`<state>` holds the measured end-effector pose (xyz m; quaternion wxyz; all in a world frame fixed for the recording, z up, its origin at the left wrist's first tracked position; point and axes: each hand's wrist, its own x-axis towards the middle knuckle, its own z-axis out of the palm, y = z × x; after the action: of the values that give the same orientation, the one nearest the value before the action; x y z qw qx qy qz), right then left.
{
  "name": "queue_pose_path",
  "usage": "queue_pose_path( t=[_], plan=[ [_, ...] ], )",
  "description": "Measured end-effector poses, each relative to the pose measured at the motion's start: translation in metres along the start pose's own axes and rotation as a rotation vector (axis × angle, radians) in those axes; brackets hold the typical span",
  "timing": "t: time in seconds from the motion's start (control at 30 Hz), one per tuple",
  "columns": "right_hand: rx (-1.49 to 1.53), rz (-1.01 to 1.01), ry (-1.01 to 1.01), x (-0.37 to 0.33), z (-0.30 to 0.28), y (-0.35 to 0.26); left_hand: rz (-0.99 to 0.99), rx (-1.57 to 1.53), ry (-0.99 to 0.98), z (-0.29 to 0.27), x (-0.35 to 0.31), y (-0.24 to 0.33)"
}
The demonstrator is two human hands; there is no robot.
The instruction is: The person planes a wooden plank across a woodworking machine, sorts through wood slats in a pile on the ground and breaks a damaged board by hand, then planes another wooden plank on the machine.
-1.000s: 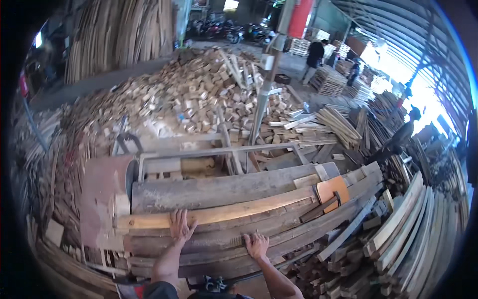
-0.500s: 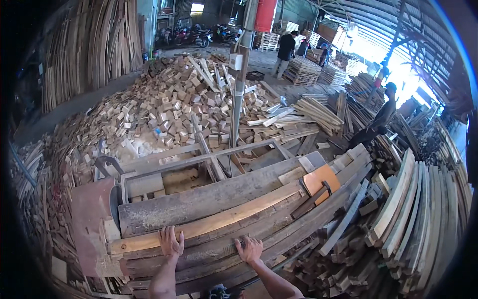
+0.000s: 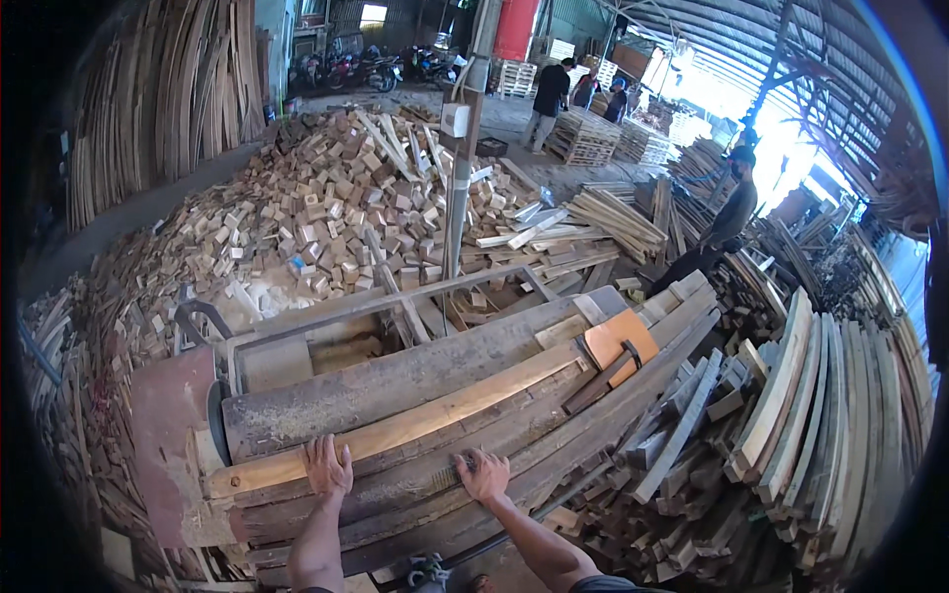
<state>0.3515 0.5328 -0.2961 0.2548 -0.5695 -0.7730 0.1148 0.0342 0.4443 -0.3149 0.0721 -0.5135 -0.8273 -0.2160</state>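
Observation:
A long, pale brown wooden plank (image 3: 415, 417) lies lengthwise on a worn wooden bench (image 3: 390, 499). My left hand (image 3: 328, 466) rests on the plank's near edge close to its left end, fingers stretched over the top face. To the right, my right hand (image 3: 482, 474) lies on the dark bench boards, apart from the plank, fingers spread and slightly bent. Under its fingertips is a small dark patch that I cannot make out. Against the plank's far right end sits an orange-brown board (image 3: 620, 346) with a dark wooden bar (image 3: 601, 381) over it.
A reddish panel (image 3: 173, 445) stands at the bench's left end. Beyond the bench rise a metal post (image 3: 458, 198) and a heap of wood offcuts (image 3: 326, 208). Stacked timber (image 3: 840, 425) fills the right side. A person (image 3: 727, 212) stands past the bench's far end.
The whole view has shifted slightly, so the bench appears a little further left. Both my hands keep nearly the same places on the plank and bench. The person at right has changed posture.

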Motion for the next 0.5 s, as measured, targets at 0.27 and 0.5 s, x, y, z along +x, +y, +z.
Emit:
queue_pose_path(
  t=[0.27, 0.5],
  plan=[
    [-0.053, 0.186, -0.097, 0.010, 0.004, 0.036, -0.266, -0.291, -0.375, -0.001, 0.021, 0.038],
    [-0.014, -0.007, 0.024, 0.012, 0.028, 0.029, -0.004, 0.043, 0.113, 0.014, 0.003, 0.004]
  ],
)
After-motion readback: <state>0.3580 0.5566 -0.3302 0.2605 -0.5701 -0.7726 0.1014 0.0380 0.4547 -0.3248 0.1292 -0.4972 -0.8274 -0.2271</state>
